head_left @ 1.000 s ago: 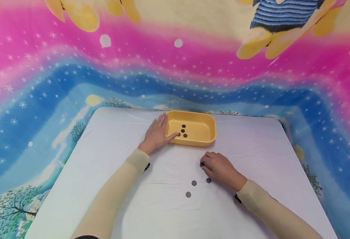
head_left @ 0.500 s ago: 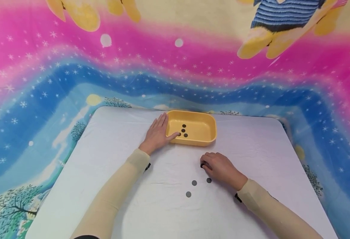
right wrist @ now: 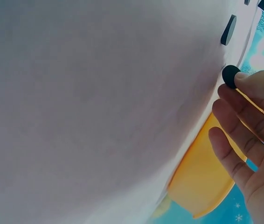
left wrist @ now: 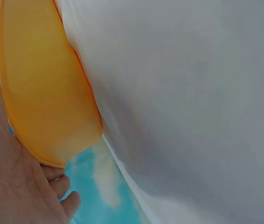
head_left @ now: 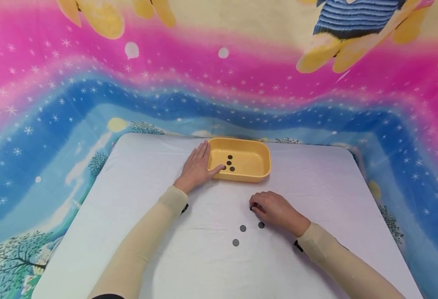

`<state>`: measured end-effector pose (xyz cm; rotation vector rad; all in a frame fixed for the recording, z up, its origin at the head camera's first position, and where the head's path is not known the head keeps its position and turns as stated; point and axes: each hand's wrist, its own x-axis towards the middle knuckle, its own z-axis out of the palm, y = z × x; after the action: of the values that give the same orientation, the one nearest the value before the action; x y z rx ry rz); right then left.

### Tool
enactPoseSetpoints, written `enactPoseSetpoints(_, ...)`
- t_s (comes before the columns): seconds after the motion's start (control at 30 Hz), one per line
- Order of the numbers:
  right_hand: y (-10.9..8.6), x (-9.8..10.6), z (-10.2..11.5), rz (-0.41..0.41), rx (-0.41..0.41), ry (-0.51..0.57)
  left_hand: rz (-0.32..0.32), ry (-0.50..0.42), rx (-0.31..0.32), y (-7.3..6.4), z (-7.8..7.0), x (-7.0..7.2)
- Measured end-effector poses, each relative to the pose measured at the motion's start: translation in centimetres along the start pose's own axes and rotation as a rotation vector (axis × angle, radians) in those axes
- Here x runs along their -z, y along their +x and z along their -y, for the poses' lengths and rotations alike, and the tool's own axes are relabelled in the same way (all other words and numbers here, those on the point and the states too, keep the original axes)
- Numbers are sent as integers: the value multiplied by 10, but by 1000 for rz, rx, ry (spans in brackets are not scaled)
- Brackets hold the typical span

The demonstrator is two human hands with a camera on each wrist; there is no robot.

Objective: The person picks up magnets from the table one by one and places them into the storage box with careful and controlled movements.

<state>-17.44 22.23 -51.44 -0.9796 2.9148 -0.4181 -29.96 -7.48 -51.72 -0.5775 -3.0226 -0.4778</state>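
Observation:
A yellow plastic tray (head_left: 241, 178) stands at the far side of the white-covered table, with several small dark discs (head_left: 229, 163) lying in its left part. My left hand (head_left: 195, 168) rests against the tray's left end, fingers extended, the thumb reaching over the near corner and partly covering one disc. Nearer to me, my right hand (head_left: 276, 209) pinches a dark round disc (right wrist: 230, 76) between thumb and forefinger, while its other fingers are loosely bent. Three more discs lie on the cloth: one close by its wrist (head_left: 261, 225), another (head_left: 243, 228) to the left and a third (head_left: 235, 242) nearer me.
White cloth (head_left: 189, 257) covers the table. A printed pink and blue curtain (head_left: 219, 91) hangs just behind the tray and along both sides. Both forearms, in beige sleeves (head_left: 140, 236), reach in from the near edge.
The right hand stays in nearly the same place; the disc at its fingertips has tipped more edge-on and now sits between thumb and forefinger. The left hand and tray have not moved.

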Motion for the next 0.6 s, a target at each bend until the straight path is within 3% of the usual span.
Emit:
enactPoseSetpoints(0.33,11,11,-2,-60,-16,76,0,-3,2,0,1,1)
enactPoseSetpoints(0.6,23,22,-11,-189,25,150,-2,2,-2,1,1,-1)
